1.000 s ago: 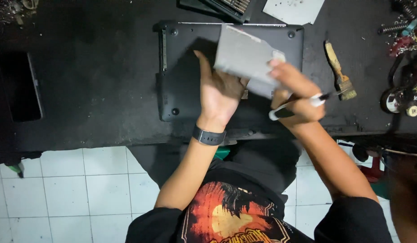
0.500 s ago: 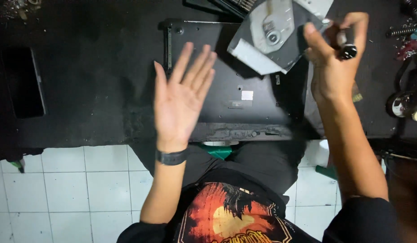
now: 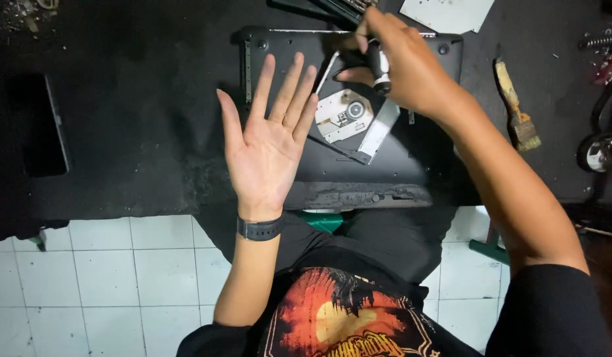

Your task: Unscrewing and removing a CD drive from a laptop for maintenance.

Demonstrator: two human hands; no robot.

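Note:
A black laptop base (image 3: 412, 165) lies bottom-up on the dark worktable. My left hand (image 3: 269, 149) hovers over its left part, palm up, fingers spread, holding nothing. My right hand (image 3: 408, 66) is over the laptop's far edge, closed on a black-and-silver tool (image 3: 380, 66) and on the far edge of a slim optical drive (image 3: 349, 116). The drive hangs tilted above the laptop's middle, its silver side with the round spindle facing me. A black band is on my left wrist.
A worn paintbrush (image 3: 515, 109) lies to the right of the laptop. A grey metal plate (image 3: 448, 13) sits at the far edge. A flat black device (image 3: 35, 125) lies at the left. Cables and small parts (image 3: 603, 145) crowd the right edge. White floor tiles (image 3: 108, 277) are below.
My left hand let go of the drive and opened palm up. My right hand lifted and turned the drive over, then brought it left over the laptop's middle.

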